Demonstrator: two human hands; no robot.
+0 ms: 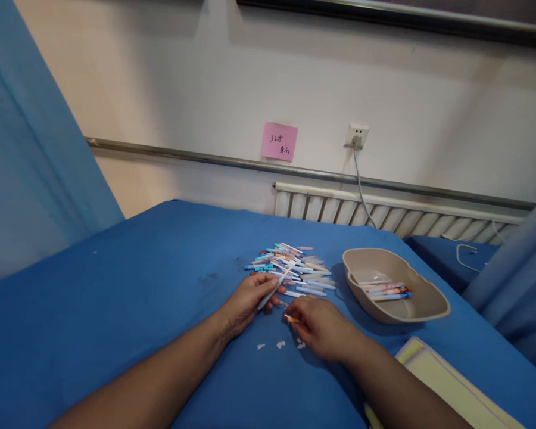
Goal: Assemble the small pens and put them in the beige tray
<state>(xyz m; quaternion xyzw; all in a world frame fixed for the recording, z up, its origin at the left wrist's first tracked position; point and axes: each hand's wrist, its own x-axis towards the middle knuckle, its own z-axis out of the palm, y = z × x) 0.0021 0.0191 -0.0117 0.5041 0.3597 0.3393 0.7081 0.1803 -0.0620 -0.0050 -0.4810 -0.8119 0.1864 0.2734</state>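
Observation:
My left hand (246, 300) rests on the blue cloth and grips a thin white pen barrel (274, 287) that points up and right toward a pile of pastel pens (295, 269). My right hand (324, 326) lies just right of it, fingers curled, pinching a small orange piece (291, 319) at its fingertips. Three small white bits (280, 344) lie on the cloth between my wrists. A beige tray (424, 310) to the right holds a few pens (386, 291).
The blue-covered table (138, 298) runs to a wall with a rail, a pink note (279, 141), a socket (356, 136) with a cable and a radiator (384, 214). A yellow-edged pad (451, 387) lies at the near right. A blue curtain (22, 149) hangs at left.

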